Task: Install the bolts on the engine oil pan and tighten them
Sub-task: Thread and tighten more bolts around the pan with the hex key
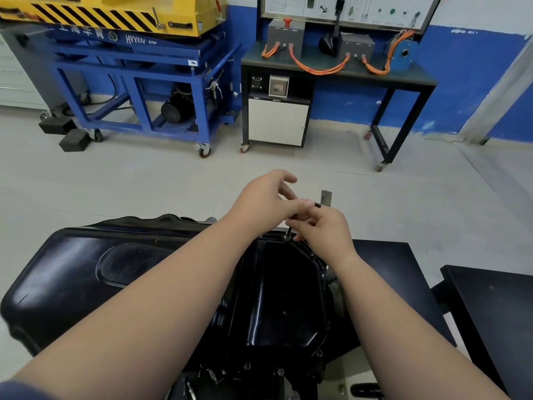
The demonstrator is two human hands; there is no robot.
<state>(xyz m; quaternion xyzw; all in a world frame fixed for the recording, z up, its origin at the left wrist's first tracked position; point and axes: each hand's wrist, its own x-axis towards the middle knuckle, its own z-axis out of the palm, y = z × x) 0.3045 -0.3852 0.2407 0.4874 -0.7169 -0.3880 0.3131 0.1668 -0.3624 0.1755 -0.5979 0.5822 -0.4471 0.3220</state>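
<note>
The glossy black metal engine oil pan (277,298) lies open side up in the lower middle, straight in front of the person. A small steel bolt (287,237) sits on its far rim, and further bolts (280,371) dot the near rim. A slim black driver tool (289,227) stands tilted on the far bolt. The right hand (326,229) curls its fingers round the tool's shaft. The left hand (268,197) reaches its fingertips to the tool's upper end; whether they pinch it or only touch it cannot be told. Beyond, on the pale floor, stand a blue steel wheeled frame (138,82) and a black bench with orange cables (331,71).
</note>
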